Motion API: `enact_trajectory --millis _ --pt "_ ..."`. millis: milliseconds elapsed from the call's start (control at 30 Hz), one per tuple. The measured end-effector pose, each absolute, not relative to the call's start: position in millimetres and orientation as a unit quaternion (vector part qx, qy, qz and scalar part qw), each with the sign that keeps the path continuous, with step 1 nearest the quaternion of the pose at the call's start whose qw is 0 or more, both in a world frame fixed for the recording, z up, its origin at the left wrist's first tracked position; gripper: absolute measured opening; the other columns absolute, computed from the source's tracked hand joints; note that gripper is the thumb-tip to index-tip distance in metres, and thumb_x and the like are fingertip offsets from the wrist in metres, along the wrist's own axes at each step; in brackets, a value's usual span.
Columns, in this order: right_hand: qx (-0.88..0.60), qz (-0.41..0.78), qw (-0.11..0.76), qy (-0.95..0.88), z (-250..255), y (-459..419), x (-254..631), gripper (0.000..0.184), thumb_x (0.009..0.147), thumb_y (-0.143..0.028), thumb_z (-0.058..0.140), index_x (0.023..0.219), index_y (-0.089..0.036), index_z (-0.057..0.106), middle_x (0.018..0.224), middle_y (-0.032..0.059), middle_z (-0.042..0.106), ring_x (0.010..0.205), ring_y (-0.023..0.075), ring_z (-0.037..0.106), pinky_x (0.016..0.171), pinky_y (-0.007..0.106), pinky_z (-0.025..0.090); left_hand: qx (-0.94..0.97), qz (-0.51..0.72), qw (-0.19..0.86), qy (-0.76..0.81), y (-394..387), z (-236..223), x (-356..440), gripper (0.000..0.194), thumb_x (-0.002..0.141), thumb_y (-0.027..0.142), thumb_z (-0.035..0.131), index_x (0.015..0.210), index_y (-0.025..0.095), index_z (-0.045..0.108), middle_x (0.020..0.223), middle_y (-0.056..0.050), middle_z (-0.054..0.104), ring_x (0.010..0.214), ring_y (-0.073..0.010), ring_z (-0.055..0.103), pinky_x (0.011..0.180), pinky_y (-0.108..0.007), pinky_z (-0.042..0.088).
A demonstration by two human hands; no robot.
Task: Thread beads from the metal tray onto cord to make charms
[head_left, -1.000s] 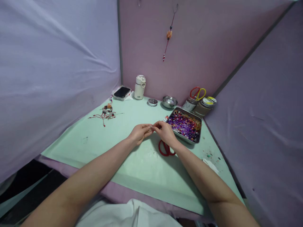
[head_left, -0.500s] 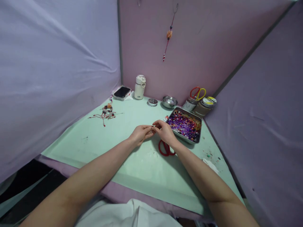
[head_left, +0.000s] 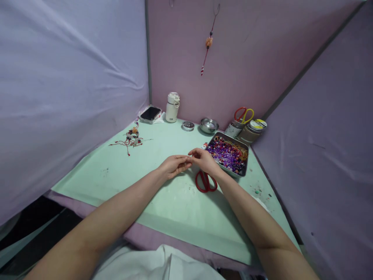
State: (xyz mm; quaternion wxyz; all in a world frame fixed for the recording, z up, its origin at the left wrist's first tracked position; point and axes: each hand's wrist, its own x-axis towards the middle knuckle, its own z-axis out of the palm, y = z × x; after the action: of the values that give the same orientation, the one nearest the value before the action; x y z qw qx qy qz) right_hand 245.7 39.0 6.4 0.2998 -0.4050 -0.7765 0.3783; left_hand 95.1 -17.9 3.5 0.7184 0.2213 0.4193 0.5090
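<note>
My left hand (head_left: 174, 165) and my right hand (head_left: 205, 159) meet over the middle of the pale green table (head_left: 163, 194), fingertips almost touching. Both are pinched together on something tiny that I cannot make out. Red-handled scissors (head_left: 206, 182) lie on the table just below my right hand. A metal tray (head_left: 244, 165) full of purple and dark beads sits right beside my right hand.
At the back stand a white bottle (head_left: 171, 107), a phone (head_left: 150, 114), a small tin (head_left: 188, 125), a steel bowl (head_left: 209, 125) and cups holding scissors (head_left: 243, 115). Finished beaded strings (head_left: 130, 139) lie at the left. A beaded charm (head_left: 208, 42) hangs on the wall.
My right hand has shifted slightly up and right, uncovering more of the red scissors. My left hand has barely moved.
</note>
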Motion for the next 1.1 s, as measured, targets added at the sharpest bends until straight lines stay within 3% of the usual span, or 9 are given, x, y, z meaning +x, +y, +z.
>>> enact_trajectory --millis 333,467,667,900,1100 --pt "-0.392 0.547 0.21 -0.709 18 41 256 0.026 0.08 -0.038 0.055 0.092 -0.019 0.068 0.07 0.0002 0.063 0.057 0.0098 0.051 0.049 0.021 0.034 0.25 0.447 0.75 0.419 -19 2 95 0.01 0.084 0.009 0.057 0.081 0.008 0.066 0.078 -0.01 0.07 0.066 -0.0088 0.067 0.069 -0.017 0.054" --pt "-0.354 0.6 0.187 -0.693 21 40 259 0.021 0.075 -0.034 0.061 0.09 -0.02 0.066 0.071 -0.0001 0.064 0.06 0.0099 0.054 0.05 0.02 0.034 0.255 0.42 0.768 0.412 -21 4 95 0.009 0.083 0.007 0.057 0.081 0.007 0.065 0.078 -0.011 0.07 0.068 -0.0087 0.068 0.072 -0.017 0.054" --pt "-0.341 0.61 0.192 -0.688 22 41 260 0.02 0.068 -0.035 0.067 0.076 -0.017 0.062 0.062 -0.0023 0.058 0.054 0.0085 0.048 0.049 0.021 0.03 0.258 0.403 0.769 0.424 -21 4 95 0.01 0.084 0.008 0.057 0.079 0.007 0.065 0.078 -0.011 0.071 0.069 -0.0091 0.068 0.075 -0.018 0.054" --pt "-0.382 0.508 0.348 -0.689 15 41 248 0.018 0.069 -0.035 0.064 0.072 -0.017 0.059 0.061 -0.0045 0.051 0.054 0.0082 0.04 0.053 0.024 0.032 0.293 0.356 0.78 0.423 -23 5 94 0.01 0.083 0.011 0.058 0.085 0.008 0.067 0.075 -0.01 0.071 0.067 -0.0097 0.068 0.072 -0.019 0.055" --pt "-0.346 0.61 0.346 -0.624 17 41 251 0.023 0.069 -0.038 0.069 0.074 -0.018 0.058 0.071 -0.0005 0.061 0.062 0.0096 0.048 0.055 0.023 0.035 0.286 0.38 0.776 0.414 -21 2 93 0.013 0.085 0.011 0.055 0.088 0.007 0.068 0.079 -0.011 0.071 0.075 -0.0114 0.069 0.079 -0.021 0.054"
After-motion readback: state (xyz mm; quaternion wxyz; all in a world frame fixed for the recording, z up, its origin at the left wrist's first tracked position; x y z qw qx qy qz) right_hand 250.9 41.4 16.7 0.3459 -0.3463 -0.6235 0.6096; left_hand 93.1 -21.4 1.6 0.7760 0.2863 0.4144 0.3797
